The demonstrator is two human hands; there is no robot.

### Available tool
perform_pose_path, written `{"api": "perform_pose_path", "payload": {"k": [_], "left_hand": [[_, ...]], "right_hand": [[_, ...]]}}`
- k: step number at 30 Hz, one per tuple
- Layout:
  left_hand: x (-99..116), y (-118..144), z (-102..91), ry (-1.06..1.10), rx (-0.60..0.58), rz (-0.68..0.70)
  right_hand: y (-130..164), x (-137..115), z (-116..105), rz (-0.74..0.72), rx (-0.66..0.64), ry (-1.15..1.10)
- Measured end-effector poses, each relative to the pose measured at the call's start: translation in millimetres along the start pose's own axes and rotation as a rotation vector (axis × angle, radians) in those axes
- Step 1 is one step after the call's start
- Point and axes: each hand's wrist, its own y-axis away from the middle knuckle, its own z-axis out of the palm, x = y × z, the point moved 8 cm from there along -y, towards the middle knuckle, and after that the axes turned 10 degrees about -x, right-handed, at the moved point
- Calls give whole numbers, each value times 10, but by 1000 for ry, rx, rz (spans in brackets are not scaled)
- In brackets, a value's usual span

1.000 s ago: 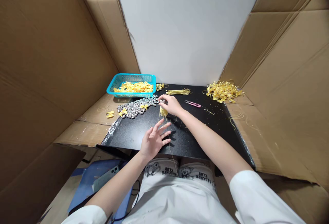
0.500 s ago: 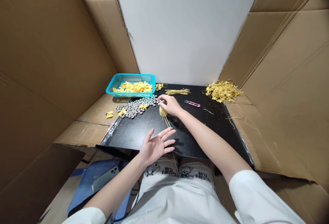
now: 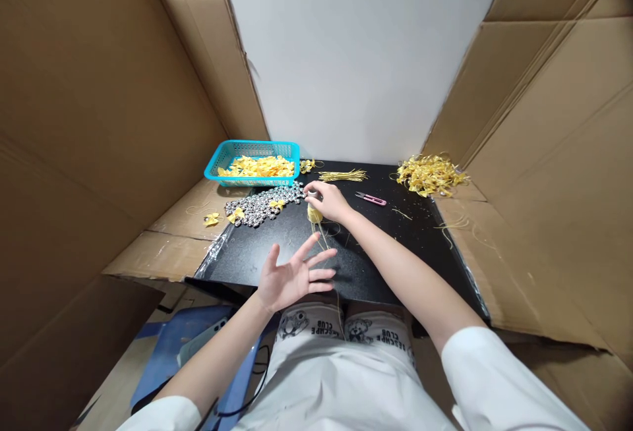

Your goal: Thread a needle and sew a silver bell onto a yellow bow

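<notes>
My right hand [image 3: 329,201] grips the top of a small spool of yellow thread [image 3: 314,214] that stands upright on the black table [image 3: 247,253]. Strands of the thread run down from the spool toward my left hand [image 3: 297,274]. That hand is open, palm up and fingers spread, with the strands passing by its fingertips. Left of the spool lies a spread of silver beads [image 3: 262,207] with a couple of yellow bows [image 3: 236,215] on top. Pink thread snips [image 3: 370,199] rest to the right of my right hand.
A turquoise basket [image 3: 212,169] of yellow bows stands at the back left. Behind the spool lies a bundle of cut yellow strands [image 3: 342,175]. A heap of yellow bows with strings [image 3: 430,175] sits at the back right. Cardboard walls [image 3: 544,121] rise on both sides.
My left hand has shifted a little to the left and its fingers have spread wider, the index finger lifting among the strands. My right hand stays on the spool.
</notes>
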Motion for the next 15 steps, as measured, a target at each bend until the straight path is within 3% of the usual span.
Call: {"api": "perform_pose_path", "payload": {"k": [6,15], "left_hand": [[-83,12,-128,-64,50,-16],[48,-2,-48,-162,26,71]], "right_hand": [[8,-6,1,9,-1,-1],[8,-7,9,24,-5,4]]}}
